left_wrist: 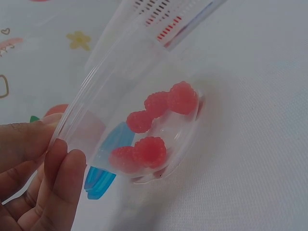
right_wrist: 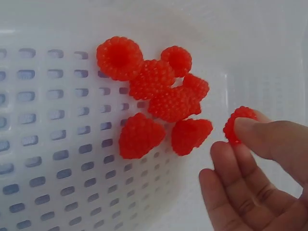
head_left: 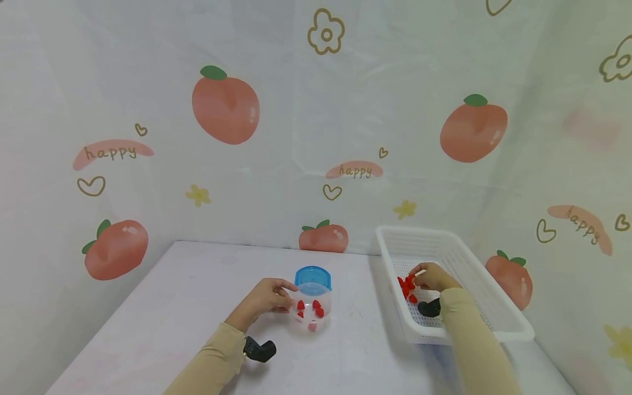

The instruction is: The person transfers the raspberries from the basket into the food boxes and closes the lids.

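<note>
- A red raspberry [right_wrist: 237, 114] is grasped in the grip of the right hand [head_left: 430, 276], pinched between thumb and fingers; its long axis cannot be made out.
- The hand is held inside the white basket [head_left: 415, 240], and the berry is kept just beside a cluster of raspberries [right_wrist: 153, 79], seven of which can be counted, on the perforated floor near the basket's left wall.
- The rim of a clear container [left_wrist: 122, 79] is pinched by the fingers of the left hand [head_left: 265, 302], which is placed on its left side.
- At least five berries [left_wrist: 182, 97] are held in the container.
- The relation to be heeded: the container is set to the left of the right grip, well apart, with the basket's left wall between; it is touched by the left hand, clearly the nearer one.
- Just behind the container, a blue lid-like piece [head_left: 313, 275] is seen on the tabletop [head_left: 355, 340].
- Behind everything, a peach-printed backdrop [head_left: 276, 192] is hung.
</note>
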The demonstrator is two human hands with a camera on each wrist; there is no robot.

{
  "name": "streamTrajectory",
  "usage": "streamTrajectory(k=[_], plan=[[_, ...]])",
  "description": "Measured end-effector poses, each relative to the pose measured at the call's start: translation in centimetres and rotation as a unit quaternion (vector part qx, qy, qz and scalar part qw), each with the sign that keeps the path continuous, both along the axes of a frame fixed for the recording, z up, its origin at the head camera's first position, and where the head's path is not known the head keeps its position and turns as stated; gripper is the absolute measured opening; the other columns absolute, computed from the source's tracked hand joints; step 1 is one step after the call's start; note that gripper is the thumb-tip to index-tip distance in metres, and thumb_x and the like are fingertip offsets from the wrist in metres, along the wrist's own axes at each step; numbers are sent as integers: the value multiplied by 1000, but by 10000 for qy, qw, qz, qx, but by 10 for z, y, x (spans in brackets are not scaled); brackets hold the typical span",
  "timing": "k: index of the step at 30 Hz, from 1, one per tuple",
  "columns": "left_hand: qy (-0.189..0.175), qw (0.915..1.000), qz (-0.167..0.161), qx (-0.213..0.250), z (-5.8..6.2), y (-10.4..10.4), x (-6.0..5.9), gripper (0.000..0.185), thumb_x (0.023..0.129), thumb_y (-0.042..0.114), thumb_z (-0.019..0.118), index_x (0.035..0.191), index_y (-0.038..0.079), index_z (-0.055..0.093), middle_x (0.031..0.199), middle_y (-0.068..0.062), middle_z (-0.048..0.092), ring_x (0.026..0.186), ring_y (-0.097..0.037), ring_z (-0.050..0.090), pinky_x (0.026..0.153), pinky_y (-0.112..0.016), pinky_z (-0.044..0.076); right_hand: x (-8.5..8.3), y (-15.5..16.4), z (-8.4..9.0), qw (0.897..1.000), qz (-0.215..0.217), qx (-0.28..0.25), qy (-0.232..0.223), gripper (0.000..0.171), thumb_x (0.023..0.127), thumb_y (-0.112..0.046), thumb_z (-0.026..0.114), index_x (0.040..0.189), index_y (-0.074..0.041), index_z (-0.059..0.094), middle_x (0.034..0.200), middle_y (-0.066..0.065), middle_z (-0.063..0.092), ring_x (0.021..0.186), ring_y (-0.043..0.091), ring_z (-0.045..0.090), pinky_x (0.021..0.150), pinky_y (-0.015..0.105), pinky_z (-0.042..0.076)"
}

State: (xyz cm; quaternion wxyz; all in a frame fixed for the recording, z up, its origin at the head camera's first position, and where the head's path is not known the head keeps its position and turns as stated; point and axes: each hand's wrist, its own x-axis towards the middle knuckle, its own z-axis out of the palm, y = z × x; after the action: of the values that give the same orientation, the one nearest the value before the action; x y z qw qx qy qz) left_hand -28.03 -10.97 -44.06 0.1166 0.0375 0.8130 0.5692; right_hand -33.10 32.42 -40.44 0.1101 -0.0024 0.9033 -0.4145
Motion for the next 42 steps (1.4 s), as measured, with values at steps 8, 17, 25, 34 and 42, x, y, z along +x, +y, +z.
streamTrajectory(k=[8,17,25,34,42], plan=[[-6,10000,15,-8,1,1,1,29,84,4,72,113,2,67,83,-9,62,68,-17,65,69,-31,60,-5,-11,7,9967,93,-331,736,26,91,-1,59,112,14,55,109,31,62,89,24,65,79,31,58],[-42,10000,6,1,2,1,1,29,84,4,72,113,2,67,83,-9,63,68,-17,65,69,-31,60,2,-26,35,9845,323,-1022,1390,35,95,-9,58,122,13,50,117,28,58,86,3,60,85,21,54],[-13,10000,39,-62,3,2,2,29,84,4,72,112,3,68,83,-8,63,69,-17,65,70,-31,60,11,-48,63,9736,361,-1467,1713,42,96,-16,59,128,8,48,124,24,52,97,4,63,87,13,50],[-50,10000,57,-29,1,1,0,28,85,4,71,113,3,68,83,-9,63,69,-17,65,70,-31,60,19,-77,74,9431,385,-2607,2026,38,95,-8,61,124,12,47,106,0,57,94,1,62,88,14,51],[-45,10000,13,8,2,1,0,29,84,4,71,113,3,67,83,-9,63,69,-17,64,70,-31,60,26,-96,71,9192,277,-3339,2070,19,93,-6,62,111,-6,57,101,-3,58,93,6,63,88,17,53]])
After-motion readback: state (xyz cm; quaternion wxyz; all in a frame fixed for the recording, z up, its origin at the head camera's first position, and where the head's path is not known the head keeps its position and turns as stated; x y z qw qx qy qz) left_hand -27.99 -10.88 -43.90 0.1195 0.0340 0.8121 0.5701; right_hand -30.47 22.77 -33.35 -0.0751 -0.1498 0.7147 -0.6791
